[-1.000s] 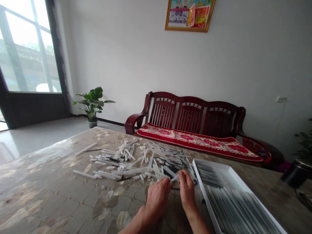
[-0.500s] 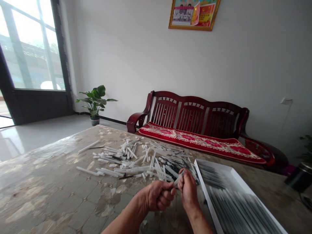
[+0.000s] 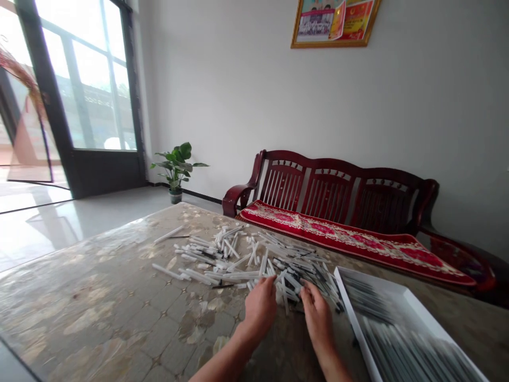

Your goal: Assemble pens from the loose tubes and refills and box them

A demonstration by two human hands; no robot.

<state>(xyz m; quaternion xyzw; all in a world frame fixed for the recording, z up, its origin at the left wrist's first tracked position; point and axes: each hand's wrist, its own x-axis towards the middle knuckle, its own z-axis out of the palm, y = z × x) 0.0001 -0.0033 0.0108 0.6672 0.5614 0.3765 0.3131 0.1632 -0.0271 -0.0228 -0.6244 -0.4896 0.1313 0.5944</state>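
My left hand (image 3: 260,305) is at the near edge of a pile of pen parts (image 3: 226,254), back of the hand up, fingers curled down. What its fingertips pinch, if anything, is hidden. To its right, my right hand (image 3: 318,310) reaches into the pile with fingers partly stretched and thumb apart. Its fingertips touch or lie just beside the end of a whitish pen tube (image 3: 293,281). The pile mixes white translucent tubes, small caps and dark thin pieces. A shallow white box (image 3: 431,315) right of my hands holds rows of dark-cored pens (image 3: 413,345).
A patterned cover lies over the table (image 3: 119,302). One loose white tube (image 3: 168,234) sits left of the pile. Beyond the table stand a dark red wooden bench (image 3: 326,185) with a red floral runner, a potted plant (image 3: 175,170) and a glass door (image 3: 91,95).
My hands, together on a pale pen tube before, have separated and moved to the pile. The tube they held is no longer distinguishable. The view has turned slightly left.
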